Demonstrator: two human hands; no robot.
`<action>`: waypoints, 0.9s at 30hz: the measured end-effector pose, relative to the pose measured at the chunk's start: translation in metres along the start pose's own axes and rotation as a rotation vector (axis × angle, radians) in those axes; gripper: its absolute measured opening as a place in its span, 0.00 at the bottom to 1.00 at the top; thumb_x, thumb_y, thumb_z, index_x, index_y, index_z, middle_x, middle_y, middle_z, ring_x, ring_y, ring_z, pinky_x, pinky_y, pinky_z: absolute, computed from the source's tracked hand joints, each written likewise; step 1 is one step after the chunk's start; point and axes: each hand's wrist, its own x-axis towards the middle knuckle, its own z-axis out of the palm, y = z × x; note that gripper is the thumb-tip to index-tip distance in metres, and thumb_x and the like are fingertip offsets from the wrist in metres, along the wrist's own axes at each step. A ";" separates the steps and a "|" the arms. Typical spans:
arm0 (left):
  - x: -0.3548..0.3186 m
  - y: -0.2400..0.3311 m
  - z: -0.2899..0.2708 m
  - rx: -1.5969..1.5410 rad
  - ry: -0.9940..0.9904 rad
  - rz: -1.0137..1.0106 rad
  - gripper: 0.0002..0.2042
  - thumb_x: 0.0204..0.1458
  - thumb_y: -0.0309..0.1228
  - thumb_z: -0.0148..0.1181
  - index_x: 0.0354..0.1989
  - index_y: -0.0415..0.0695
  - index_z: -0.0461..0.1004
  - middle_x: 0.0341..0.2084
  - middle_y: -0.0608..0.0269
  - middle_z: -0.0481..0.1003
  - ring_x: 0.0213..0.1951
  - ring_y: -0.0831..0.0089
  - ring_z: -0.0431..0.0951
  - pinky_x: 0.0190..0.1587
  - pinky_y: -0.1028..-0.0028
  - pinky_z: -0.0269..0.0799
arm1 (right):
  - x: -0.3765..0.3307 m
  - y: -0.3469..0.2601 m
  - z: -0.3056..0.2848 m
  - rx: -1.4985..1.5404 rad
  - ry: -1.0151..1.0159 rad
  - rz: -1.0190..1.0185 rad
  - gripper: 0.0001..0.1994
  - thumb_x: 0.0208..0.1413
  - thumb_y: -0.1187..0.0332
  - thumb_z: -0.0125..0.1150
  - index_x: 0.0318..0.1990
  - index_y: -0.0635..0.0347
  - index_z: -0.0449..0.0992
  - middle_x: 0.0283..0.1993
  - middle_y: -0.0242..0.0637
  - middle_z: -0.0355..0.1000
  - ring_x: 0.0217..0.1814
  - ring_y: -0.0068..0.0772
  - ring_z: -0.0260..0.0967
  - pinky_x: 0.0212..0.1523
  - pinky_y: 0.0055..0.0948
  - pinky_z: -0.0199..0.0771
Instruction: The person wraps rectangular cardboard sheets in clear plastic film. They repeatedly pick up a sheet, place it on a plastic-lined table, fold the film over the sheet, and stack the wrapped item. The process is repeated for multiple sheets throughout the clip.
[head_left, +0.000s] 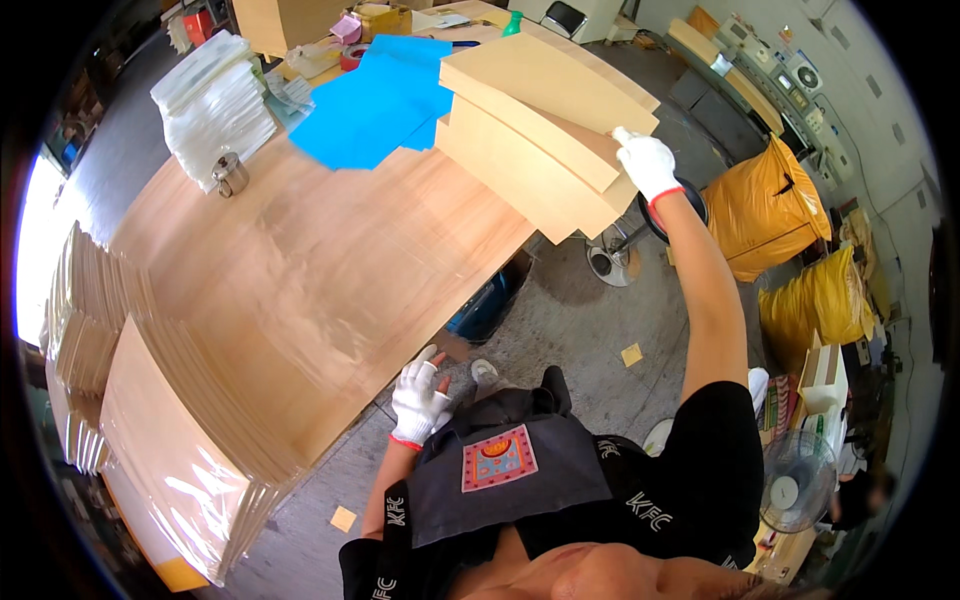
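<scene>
My right hand (647,165), in a white glove with a red cuff, reaches out to the right end of a stack of tan kraft paper pieces (540,150). Its fingers are closed at the edge of an upper tan piece (555,80), which lies skewed over those below. My left hand (418,402), gloved the same way with some fingertips bare, hangs at the near table edge beside my dark apron (440,505). Its fingers are apart and nothing is in them. Bright blue sheets (375,105) lie fanned out left of the tan stack.
On the wooden table (310,240) stand plastic-wrapped tan stacks (170,400) at the near left. A pile of clear plastic bags (212,105) and a metal cup (229,174) are at the far left. A stool (615,257) and yellow sacks (768,215) stand right of the table.
</scene>
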 end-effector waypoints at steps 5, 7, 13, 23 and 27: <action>-0.006 0.003 0.031 -0.017 -0.025 -0.036 0.22 0.40 0.29 0.65 0.48 0.49 0.73 0.53 0.58 0.70 0.48 0.56 0.72 0.50 0.62 0.70 | 0.013 -0.007 -0.006 0.128 -0.236 -0.039 0.21 0.49 0.56 0.54 0.52 0.48 0.71 0.40 0.45 0.75 0.43 0.47 0.73 0.42 0.43 0.72; -0.007 0.004 0.043 -0.059 -0.032 -0.033 0.22 0.41 0.29 0.64 0.48 0.49 0.73 0.53 0.57 0.70 0.49 0.55 0.72 0.50 0.62 0.69 | 0.008 -0.024 -0.021 0.088 -0.275 -0.043 0.22 0.48 0.55 0.56 0.51 0.51 0.71 0.41 0.45 0.75 0.45 0.46 0.72 0.43 0.43 0.72; 0.007 0.021 0.062 -0.174 -0.056 -0.030 0.21 0.43 0.29 0.63 0.49 0.47 0.72 0.53 0.54 0.70 0.47 0.52 0.72 0.50 0.61 0.69 | 0.003 -0.015 -0.006 0.024 -0.230 -0.038 0.24 0.47 0.52 0.58 0.50 0.55 0.71 0.43 0.45 0.74 0.47 0.46 0.71 0.43 0.43 0.71; -0.002 0.016 0.083 -0.221 -0.073 -0.081 0.21 0.42 0.30 0.63 0.49 0.48 0.74 0.52 0.57 0.71 0.47 0.54 0.73 0.50 0.62 0.69 | 0.008 -0.008 -0.002 0.117 -0.210 -0.054 0.21 0.47 0.52 0.56 0.47 0.51 0.74 0.43 0.46 0.74 0.48 0.48 0.70 0.45 0.41 0.70; -0.007 0.014 0.085 -0.229 -0.055 -0.082 0.21 0.43 0.30 0.63 0.50 0.48 0.73 0.53 0.58 0.70 0.48 0.55 0.72 0.51 0.62 0.68 | 0.009 -0.001 0.006 0.183 -0.162 -0.064 0.21 0.47 0.52 0.56 0.47 0.50 0.75 0.45 0.46 0.74 0.48 0.47 0.71 0.46 0.40 0.70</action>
